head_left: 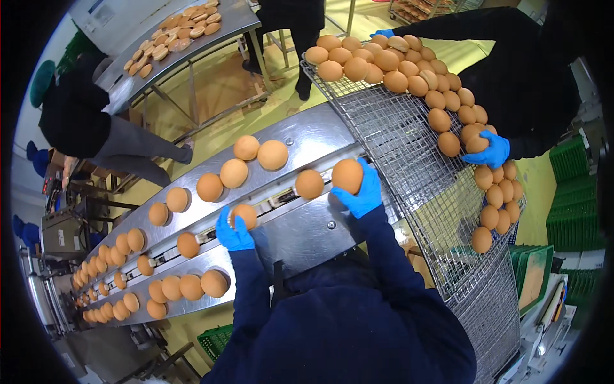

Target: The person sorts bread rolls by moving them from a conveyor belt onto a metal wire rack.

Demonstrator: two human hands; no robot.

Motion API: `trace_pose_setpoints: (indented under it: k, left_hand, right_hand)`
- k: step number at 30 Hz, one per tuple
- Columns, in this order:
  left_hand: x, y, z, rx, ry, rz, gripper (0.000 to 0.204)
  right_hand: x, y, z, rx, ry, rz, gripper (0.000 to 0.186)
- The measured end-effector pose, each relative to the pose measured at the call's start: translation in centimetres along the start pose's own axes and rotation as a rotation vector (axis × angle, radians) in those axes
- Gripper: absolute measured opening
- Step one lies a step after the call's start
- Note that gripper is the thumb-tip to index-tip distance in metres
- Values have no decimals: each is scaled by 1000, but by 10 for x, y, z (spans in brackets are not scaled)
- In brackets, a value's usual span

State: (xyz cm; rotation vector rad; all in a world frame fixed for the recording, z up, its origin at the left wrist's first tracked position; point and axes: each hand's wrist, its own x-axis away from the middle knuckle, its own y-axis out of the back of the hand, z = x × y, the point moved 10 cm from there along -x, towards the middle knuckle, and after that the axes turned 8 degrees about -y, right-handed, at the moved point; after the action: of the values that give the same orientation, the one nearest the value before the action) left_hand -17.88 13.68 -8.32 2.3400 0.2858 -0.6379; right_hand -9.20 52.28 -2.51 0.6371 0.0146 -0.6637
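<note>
My gloved right hand (362,193) grips a round golden-brown bun (346,175) by its edge, at the right end of the conveyor (281,199). Further left, the fingers of my gloved left hand (234,232) are curled round another bun (244,216) on the belt. Between my hands, a single bun (309,184) lies on the narrow moving track. More buns stand along the steel ledges on both sides: a far row (210,187) and a near row (190,287), both trailing off to the left.
A wire rack (409,153) adjoins the conveyor's right end, with many buns (387,61) along its far side. A co-worker's blue-gloved hand (489,150) touches buns there. Green crates (569,192) are stacked at right. Another steel table (236,19) holds more buns.
</note>
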Motion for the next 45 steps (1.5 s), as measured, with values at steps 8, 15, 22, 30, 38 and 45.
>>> trace_pose_setpoints:
  k: [8,15,22,30,38,45]
  left_hand:
    - [-74,-11,-25,510,-15,-211,42]
    - [-86,-111,-147,610,-183,102,40]
    - [0,-232,-416,751,-794,680,66]
    - [103,-393,-560,-81,-967,1107,83]
    - [83,-415,-530,-82,-632,1267,80]
    - [66,-389,-486,62,-490,1273,91]
  right_hand:
    - [-26,26,8,565,24,-140,81]
    - [4,73,16,555,35,-154,58]
    - [132,345,-123,910,-677,-632,80]
    - [85,320,-138,945,-357,-141,92]
    - [63,338,-185,992,-460,108,100]
    - [53,327,-197,1023,-431,-37,94]
